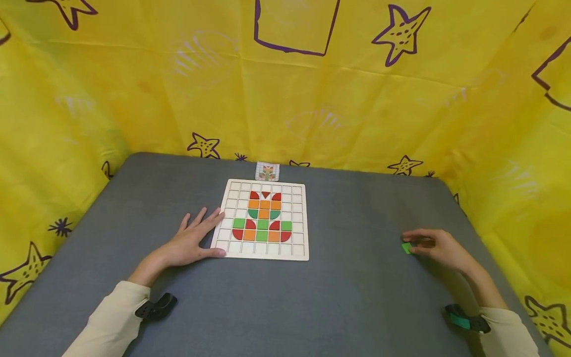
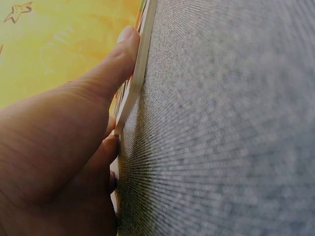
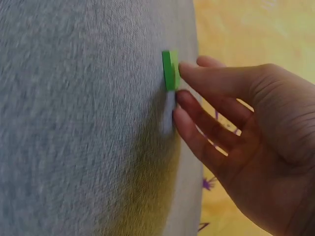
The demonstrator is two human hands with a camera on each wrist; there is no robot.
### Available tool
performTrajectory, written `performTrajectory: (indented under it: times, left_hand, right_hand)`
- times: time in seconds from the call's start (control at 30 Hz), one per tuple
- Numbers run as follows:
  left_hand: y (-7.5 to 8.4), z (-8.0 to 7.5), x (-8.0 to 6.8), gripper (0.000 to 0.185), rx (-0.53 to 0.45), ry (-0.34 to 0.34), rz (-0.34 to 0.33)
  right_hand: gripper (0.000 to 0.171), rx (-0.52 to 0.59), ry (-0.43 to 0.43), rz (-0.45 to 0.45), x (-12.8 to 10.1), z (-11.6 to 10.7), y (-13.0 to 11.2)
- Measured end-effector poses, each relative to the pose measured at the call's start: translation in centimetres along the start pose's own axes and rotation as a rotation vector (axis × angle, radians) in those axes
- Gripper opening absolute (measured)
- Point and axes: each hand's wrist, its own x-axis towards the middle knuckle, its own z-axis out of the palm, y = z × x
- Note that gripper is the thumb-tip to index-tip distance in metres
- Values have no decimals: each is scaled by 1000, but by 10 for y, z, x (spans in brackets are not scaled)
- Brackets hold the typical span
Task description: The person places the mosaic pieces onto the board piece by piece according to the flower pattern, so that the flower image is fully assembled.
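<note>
My left hand (image 1: 189, 243) rests at the left edge of a white grid board (image 1: 294, 248), fingers spread along that side. Its thumb (image 2: 115, 61) lies over the board's near edge in the left wrist view. Red, orange and green pieces (image 1: 263, 223) form a tulip-like picture on the grid. Far to the right, my right hand (image 1: 441, 248) is low over the table at a small light green tile (image 3: 172, 71). The right thumb's tip is right at the tile's upper face. The other fingers are loosely bent, with the index tip standing off from the tile.
A small printed card (image 1: 267, 172) with a similar picture lies just behind the board. The grey table (image 1: 352, 297) has rounded far corners. Yellow patterned cloth (image 1: 312, 99) hangs behind it and at both sides. Dark bands (image 1: 156, 306) are on both wrists.
</note>
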Motion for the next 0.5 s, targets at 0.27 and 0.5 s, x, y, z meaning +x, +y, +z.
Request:
performTrajectory:
  times: [0.27, 0.5]
  left_hand:
    - [1, -1, 2, 101, 8, -6, 1]
    - [0, 0, 1, 102, 10, -7, -13]
  right_hand:
    - [33, -3, -4, 4, -5, 0, -2]
    - [31, -8, 57, 30, 3, 3, -8]
